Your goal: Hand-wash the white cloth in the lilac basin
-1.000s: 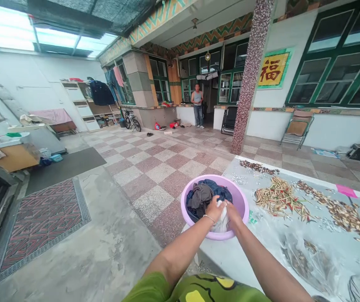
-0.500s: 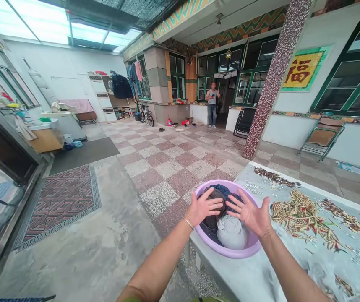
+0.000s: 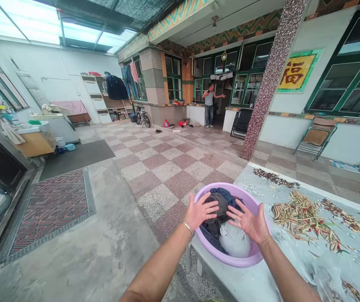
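head view: left hand (image 3: pixel 199 211) and right hand (image 3: pixel 251 219) apart, fingers spread, palms facing each other, holding nothing. both just above basin (image 3: pixel 230 261), over clothes (image 3: pixel 222 218) piled inside; contact with clothes unclear. basin purple, at table (image 3: pixel 262 281) corner, near edge. grey bundle (image 3: pixel 235 240) at front of basin, dark pieces behind. dried pods (image 3: pixel 299 216) spread on table beside it. person (image 3: pixel 210 105) far off by doorway.

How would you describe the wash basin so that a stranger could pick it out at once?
Find the long grey table strewn with drying pods. At its near corner, under the open left hand and right hand, sits the basin: the only round lilac plastic tub, filled with dark and pale laundry.
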Demonstrator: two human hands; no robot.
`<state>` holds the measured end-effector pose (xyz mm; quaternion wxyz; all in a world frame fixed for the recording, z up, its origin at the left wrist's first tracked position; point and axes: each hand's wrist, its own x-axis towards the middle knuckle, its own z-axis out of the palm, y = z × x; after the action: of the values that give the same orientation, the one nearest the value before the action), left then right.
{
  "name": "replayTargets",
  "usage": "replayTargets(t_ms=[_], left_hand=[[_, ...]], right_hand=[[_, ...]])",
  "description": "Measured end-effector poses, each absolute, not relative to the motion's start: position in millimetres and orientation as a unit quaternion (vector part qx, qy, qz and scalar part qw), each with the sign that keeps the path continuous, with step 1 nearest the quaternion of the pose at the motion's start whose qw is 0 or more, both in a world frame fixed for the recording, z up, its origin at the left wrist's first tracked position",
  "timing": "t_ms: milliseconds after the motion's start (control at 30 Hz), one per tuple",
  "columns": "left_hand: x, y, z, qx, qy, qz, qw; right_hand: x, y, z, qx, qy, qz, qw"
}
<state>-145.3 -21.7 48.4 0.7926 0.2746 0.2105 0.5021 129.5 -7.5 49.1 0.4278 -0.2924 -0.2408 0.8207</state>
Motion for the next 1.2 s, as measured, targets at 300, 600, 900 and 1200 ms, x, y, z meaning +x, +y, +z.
replayTargets(t_ms=[300, 600, 900, 1200], left_hand=[[-137.0, -19.9, 28.2, 0.334, 0.262, 0.467, 0.775], [-124.5, -27.5, 30.2, 0.387, 0.396, 0.510, 0.659], [-111.7, -39.2, -7.5, 0.466, 0.537, 0.479, 0.515], [-99.6, -43.8, 11.9, 0.407, 0.535, 0.460, 0.579]], right_hand=[[117.5, -11.6, 22.0, -0.537, -0.398, 0.667, 0.329], [117.9, -0.8, -10.9, -0.568, -0.579, 0.504, 0.296], [133.8, -20.1, -41.2, -0.595, -0.731, 0.280, 0.183], [136.5, -19.9, -49.3, -0.529, -0.729, 0.330, 0.284]])
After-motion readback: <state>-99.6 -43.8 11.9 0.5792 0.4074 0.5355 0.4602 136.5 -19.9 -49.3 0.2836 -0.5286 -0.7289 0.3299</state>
